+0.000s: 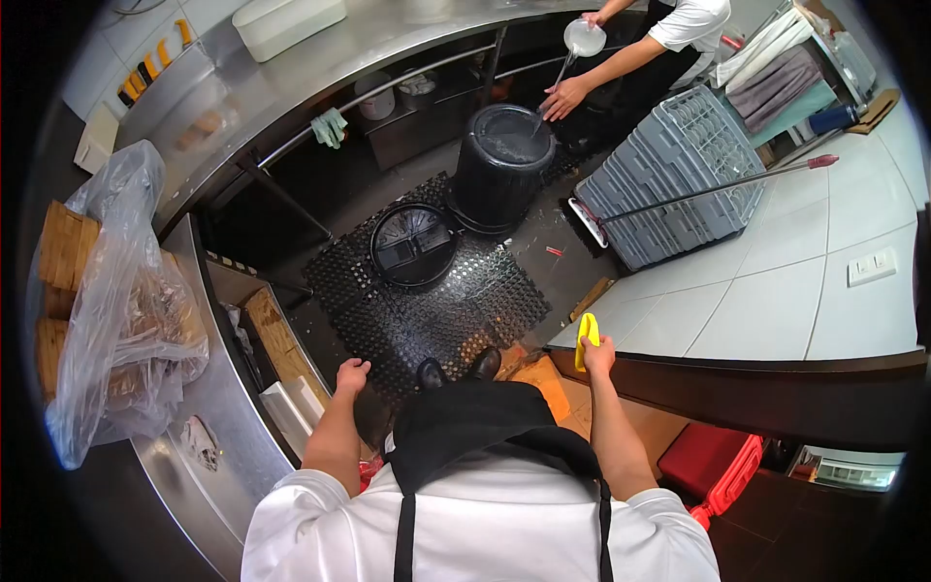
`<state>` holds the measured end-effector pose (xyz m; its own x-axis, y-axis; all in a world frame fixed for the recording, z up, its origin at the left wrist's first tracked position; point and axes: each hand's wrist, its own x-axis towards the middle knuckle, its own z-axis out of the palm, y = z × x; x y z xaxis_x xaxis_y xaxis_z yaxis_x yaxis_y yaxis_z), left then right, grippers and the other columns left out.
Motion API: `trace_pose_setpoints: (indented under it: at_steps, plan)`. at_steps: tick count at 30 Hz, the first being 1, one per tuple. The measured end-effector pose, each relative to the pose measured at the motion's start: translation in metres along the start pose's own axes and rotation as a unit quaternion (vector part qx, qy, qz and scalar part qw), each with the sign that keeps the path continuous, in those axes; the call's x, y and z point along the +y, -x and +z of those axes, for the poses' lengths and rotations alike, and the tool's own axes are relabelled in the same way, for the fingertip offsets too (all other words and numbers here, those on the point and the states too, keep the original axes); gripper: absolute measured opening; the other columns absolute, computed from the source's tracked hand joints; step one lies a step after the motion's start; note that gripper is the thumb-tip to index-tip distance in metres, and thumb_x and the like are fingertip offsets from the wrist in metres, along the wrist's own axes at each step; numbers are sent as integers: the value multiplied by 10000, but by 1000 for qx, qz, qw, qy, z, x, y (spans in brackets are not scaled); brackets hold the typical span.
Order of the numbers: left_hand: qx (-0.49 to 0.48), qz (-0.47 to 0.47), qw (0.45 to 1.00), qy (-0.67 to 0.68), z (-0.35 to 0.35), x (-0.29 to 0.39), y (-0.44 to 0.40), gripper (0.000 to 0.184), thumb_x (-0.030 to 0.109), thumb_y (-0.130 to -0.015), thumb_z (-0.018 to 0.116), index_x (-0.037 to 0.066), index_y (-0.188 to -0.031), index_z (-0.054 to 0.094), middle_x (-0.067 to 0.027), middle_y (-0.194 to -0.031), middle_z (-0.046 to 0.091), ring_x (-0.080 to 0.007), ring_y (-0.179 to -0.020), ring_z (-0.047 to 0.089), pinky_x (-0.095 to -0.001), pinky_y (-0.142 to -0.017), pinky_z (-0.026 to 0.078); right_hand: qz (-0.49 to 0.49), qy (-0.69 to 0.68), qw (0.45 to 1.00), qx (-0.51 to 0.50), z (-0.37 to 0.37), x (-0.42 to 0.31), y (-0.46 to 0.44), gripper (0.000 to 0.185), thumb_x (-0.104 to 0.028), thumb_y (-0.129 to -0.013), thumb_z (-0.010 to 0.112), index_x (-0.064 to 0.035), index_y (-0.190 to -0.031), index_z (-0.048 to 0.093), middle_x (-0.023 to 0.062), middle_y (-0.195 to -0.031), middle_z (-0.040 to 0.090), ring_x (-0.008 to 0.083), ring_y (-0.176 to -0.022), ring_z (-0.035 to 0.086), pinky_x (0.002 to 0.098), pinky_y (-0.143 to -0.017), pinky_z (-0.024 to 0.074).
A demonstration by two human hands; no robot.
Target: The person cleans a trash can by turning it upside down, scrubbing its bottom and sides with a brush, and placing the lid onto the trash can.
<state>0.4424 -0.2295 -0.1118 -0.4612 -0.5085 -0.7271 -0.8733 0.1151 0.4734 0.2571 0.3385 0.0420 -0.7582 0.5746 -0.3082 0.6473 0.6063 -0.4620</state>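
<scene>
My left hand [352, 375] hangs over the floor beside the steel counter, fingers curled in, with nothing visible in them. In my right hand [598, 356] is a bright yellow folded piece [586, 339], held upright near the end of the low tiled wall; its exact kind is unclear. Ahead stands a large black bin [499, 179] with a wet top surface. A round black lid [414, 244] lies on the perforated rubber mat [465, 301] between the bin and my shoes.
A co-worker's hand [564, 99] reaches over the bin; the other holds a white bowl [584, 37], with water falling. Stacked grey glass racks [669, 184] and a long-handled squeegee [718, 187] stand right. Plastic-wrapped goods [136, 320] sit left. A red container [713, 466] is behind me.
</scene>
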Motion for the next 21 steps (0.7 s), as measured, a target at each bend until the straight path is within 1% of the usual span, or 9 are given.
trace_pose_setpoints:
  at_steps: [2, 5, 9, 12, 15, 18, 21]
  plan:
    - [-1, -12, 1000, 2, 0, -3, 6, 486, 315, -890, 737, 28, -1275, 661, -167, -1299, 664, -306, -1225, 620, -378, -1059, 461, -2, -12, 1000, -5, 3, -7, -4, 480, -316, -780, 823, -41, -1128, 640, 182, -1080, 713, 329, -1020, 683, 419, -905, 522]
    - [-2, -19, 1000, 2, 0, -8, 11, 479, 295, -891, 733, 24, -1278, 658, -171, -1299, 663, -295, -1222, 623, -373, -1056, 462, -15, -18, 1000, -6, 8, -13, -9, 471, -319, -786, 820, -47, -1126, 641, 180, -1070, 714, 326, -1007, 683, 417, -899, 520]
    - [7, -18, 1000, 5, 0, -6, 24, 435, 247, -890, 718, 36, -1267, 671, -179, -1282, 670, -285, -1209, 632, -368, -1044, 471, -30, -9, 999, -25, 8, -28, -6, 493, -346, -796, 818, -27, -1126, 638, 181, -1063, 714, 317, -984, 689, 418, -883, 526]
    - [44, 30, 998, -19, 4, -12, 22, 340, 211, -891, 700, 38, -1184, 712, -172, -1175, 715, -286, -1122, 674, -375, -988, 506, -41, -3, 999, -29, 11, -35, -8, 489, -341, -802, 815, -15, -1119, 636, 188, -1047, 716, 314, -963, 693, 417, -871, 528]
    - [30, 21, 999, 4, -4, 22, 50, 250, 210, -901, 684, 48, -1082, 741, -155, -1050, 745, -301, -1018, 701, -396, -926, 532, -56, -5, 998, -22, 11, -39, -9, 483, -335, -806, 813, -6, -1113, 636, 192, -1037, 717, 312, -949, 695, 418, -864, 529]
    - [52, 67, 995, -48, -4, 22, 42, 220, 235, -914, 674, 52, -1018, 741, -144, -964, 750, -299, -933, 713, -406, -878, 543, -62, -8, 998, -14, 5, -46, -9, 479, -330, -801, 820, -9, -1107, 639, 192, -1033, 717, 316, -945, 695, 421, -864, 529]
    - [67, 64, 995, -28, -4, 26, 35, 232, 264, -936, 656, 48, -980, 730, -155, -954, 742, -303, -908, 713, -419, -853, 541, -72, 16, 997, 13, 5, -40, -17, 476, -329, -794, 825, -20, -1108, 643, 190, -1032, 718, 318, -949, 695, 421, -865, 531]
